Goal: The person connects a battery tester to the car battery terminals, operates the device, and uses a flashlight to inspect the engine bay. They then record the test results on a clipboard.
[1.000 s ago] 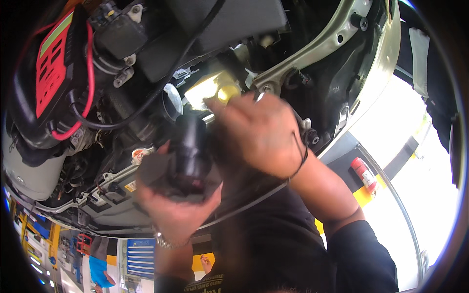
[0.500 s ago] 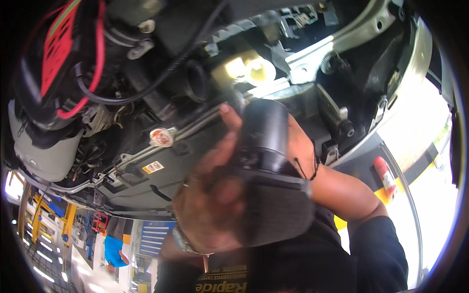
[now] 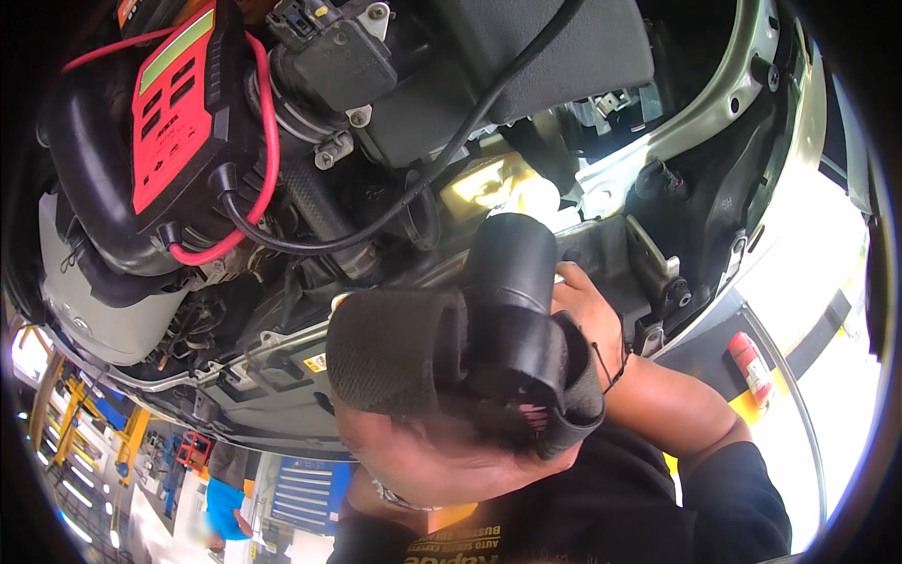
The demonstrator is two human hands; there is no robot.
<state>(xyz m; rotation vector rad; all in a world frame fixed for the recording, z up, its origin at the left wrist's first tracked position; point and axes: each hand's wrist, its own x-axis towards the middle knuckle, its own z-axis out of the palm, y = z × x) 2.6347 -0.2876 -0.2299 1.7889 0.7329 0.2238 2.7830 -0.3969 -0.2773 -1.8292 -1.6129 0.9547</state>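
A black flashlight [image 3: 512, 268] with a wide elastic strap [image 3: 390, 352] fills the middle of the view. Its lit end faces into a car's engine bay and brightens a pale round part [image 3: 536, 195] beside the metal frame. My left hand [image 3: 427, 451], with a watch at the wrist, is closed around the flashlight from below; strap and body cover most of its fingers. Beyond the flashlight, my right hand [image 3: 594, 318] wears a thin black cord and reaches to the bay's front edge. Most of its fingers are hidden, as is anything in them.
A red and black handheld tester [image 3: 174, 117] with red and black cables rests over the engine at left. A black engine housing [image 3: 564, 66] lies behind. At right, a red cylinder [image 3: 750, 368] is on the floor. A person in blue [image 3: 224, 508] is at lower left.
The flashlight and its strap have turned, the strap now over my left hand, whose fingers showed before. The view has shifted, bringing the tester and housing further in.
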